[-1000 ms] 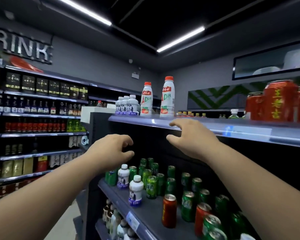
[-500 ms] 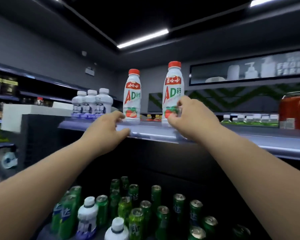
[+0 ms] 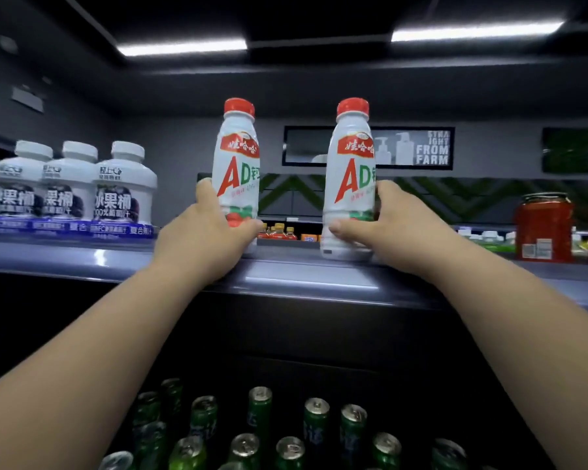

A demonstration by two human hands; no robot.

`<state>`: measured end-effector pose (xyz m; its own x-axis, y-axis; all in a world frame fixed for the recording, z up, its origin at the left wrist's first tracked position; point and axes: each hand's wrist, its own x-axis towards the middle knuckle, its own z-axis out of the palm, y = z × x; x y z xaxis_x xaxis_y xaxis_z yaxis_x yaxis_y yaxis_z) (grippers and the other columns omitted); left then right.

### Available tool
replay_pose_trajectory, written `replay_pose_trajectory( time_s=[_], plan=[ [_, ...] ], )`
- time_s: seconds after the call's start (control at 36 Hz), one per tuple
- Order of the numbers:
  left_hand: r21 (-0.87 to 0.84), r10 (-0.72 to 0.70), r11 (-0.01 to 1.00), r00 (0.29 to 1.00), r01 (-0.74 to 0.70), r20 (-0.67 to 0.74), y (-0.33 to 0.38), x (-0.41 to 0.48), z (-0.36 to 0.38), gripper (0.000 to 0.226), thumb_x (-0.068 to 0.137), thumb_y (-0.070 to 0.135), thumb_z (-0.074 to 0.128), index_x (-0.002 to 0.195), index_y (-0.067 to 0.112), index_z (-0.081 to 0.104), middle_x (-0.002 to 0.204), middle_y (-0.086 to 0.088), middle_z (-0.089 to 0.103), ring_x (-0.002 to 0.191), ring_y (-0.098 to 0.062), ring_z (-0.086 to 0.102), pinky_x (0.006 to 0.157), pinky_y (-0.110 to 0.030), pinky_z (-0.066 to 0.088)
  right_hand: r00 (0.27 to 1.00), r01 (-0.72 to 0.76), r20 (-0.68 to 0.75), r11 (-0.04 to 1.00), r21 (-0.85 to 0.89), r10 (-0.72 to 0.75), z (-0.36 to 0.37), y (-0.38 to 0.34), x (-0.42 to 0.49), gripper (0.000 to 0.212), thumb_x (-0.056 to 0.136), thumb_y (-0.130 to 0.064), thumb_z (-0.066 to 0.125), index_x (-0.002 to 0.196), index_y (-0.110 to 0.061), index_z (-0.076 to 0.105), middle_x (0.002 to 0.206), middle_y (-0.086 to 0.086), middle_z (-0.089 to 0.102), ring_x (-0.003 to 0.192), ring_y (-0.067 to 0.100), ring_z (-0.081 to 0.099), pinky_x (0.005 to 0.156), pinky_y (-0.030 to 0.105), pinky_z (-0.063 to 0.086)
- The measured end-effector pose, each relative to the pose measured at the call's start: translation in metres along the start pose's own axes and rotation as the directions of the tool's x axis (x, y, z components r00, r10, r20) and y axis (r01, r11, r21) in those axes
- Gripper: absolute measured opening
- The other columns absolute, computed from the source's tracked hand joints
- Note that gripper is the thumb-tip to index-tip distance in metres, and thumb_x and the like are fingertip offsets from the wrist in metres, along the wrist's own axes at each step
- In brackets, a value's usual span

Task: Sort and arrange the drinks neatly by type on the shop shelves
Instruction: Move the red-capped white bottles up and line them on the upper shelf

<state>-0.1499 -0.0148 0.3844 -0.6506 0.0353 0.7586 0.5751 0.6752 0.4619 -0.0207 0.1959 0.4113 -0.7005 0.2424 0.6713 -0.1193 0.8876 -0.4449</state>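
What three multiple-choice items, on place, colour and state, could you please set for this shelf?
1. Where do the squat white bottles stand? A. top shelf, left of the AD bottles; B. in a basket; C. on the floor.
2. What colour are the AD bottles' caps? A. green; B. red; C. blue.
3. What is the left grip doing? A. hanging idle; B. lying flat; C. holding an AD bottle.
1A, they line the shelf's left end; 2B, both caps are red; 3C, fingers wrap its lower body.
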Motion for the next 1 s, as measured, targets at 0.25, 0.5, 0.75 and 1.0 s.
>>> replay_pose_trajectory(
  time_s=[0.25, 0.5, 0.75, 1.0],
  plan=[
    [-0.009, 0.027, 1.0, 1.0, -0.027, -0.004, -0.002, -0.006, -0.005, 0.072, 0.091, 0.057, 0.053, 0.144, 0.023, 0.018, 0.125, -0.006, 0.058, 0.097, -0.028, 0.057, 0.074, -0.039, 0.042, 0.997, -0.078, -0.017, 0.996, -0.047, 0.078, 0.0, -0.005, -0.004, 0.066, 0.078, -0.054, 0.077, 0.123, -0.028, 0.038, 0.121, -0.007, 0.062, 0.101, 0.015, 0.064, 0.093, 0.049, 0.053],
    [-0.253, 0.094, 0.957, 0.979, -0.138, -0.181, 0.014, -0.023, -0.025, 0.086, 0.086, 0.045, 0.07, 0.153, 0.028, 0.019, 0.131, -0.003, 0.055, 0.109, -0.019, 0.053, 0.087, -0.043, 0.049, 0.975, 0.057, -0.221, 0.995, 0.083, -0.037, -0.013, -0.009, -0.027, 0.066, 0.082, -0.047, 0.077, 0.134, -0.031, 0.041, 0.118, -0.011, 0.065, 0.098, 0.009, 0.066, 0.084, 0.042, 0.058],
    [-0.567, 0.172, 0.797, 0.978, -0.207, -0.115, 0.086, -0.083, -0.06, 0.073, 0.082, 0.041, 0.077, 0.14, 0.042, 0.032, 0.123, 0.015, 0.061, 0.109, -0.011, 0.063, 0.095, -0.049, 0.054, 0.956, 0.122, -0.287, 0.969, 0.216, -0.057, -0.061, -0.013, -0.081, 0.066, 0.078, -0.053, 0.077, 0.13, -0.034, 0.041, 0.117, -0.013, 0.064, 0.103, 0.009, 0.064, 0.087, 0.043, 0.059],
    [-0.67, 0.256, 0.727, 0.965, -0.151, 0.061, 0.211, -0.165, -0.038, 0.076, 0.08, 0.034, 0.08, 0.139, 0.038, 0.034, 0.121, 0.015, 0.059, 0.109, -0.013, 0.062, 0.094, -0.043, 0.056, 0.957, -0.008, -0.29, 0.998, 0.057, 0.024, -0.189, 0.043, -0.179, 0.069, 0.08, -0.052, 0.077, 0.132, -0.034, 0.035, 0.116, -0.014, 0.061, 0.102, 0.01, 0.063, 0.084, 0.039, 0.058]
  ],
)
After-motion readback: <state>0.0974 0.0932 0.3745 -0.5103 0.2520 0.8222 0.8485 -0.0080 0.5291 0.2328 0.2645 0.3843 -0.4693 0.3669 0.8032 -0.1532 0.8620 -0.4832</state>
